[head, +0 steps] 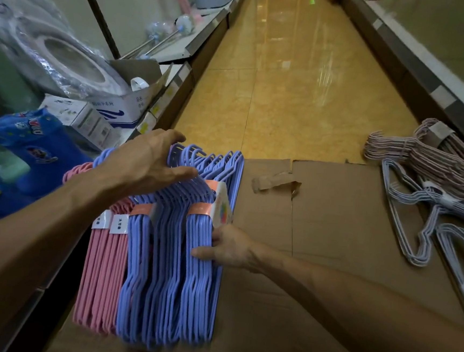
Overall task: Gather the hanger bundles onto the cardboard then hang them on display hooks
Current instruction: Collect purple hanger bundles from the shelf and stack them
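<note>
a row of hanger bundles stands on edge at the left border of the flattened cardboard (331,240), which lies on the yellow tiled floor (289,82) of a shop aisle. the periwinkle-blue hanger bundles (166,268) make up most of the row, each wrapped near the top by an orange paper band (200,209) with a white tag, hooks pointing away down the aisle. just to their left, touching them, stand pink hanger bundles (98,276) with white labels (118,223) printed in black.

the left hand (147,163) lies over the tops of the blue bundles near the hooks, fingers spread and bent down onto them, pressing rather than closing round them. the right hand (227,248) presses against the right face of the outermost blue bundle, thumb across the wires; whether its fingers curl behind the bundle i cannot tell.

well apart, at the right edge of the cardboard, lie a dusty-pink hanger bundle (437,157) with a brown band and white hanger bundles (418,214), flat and fanned. on the left, a shelf holds a white carton (118,109) and blue printed items (31,144).
</note>
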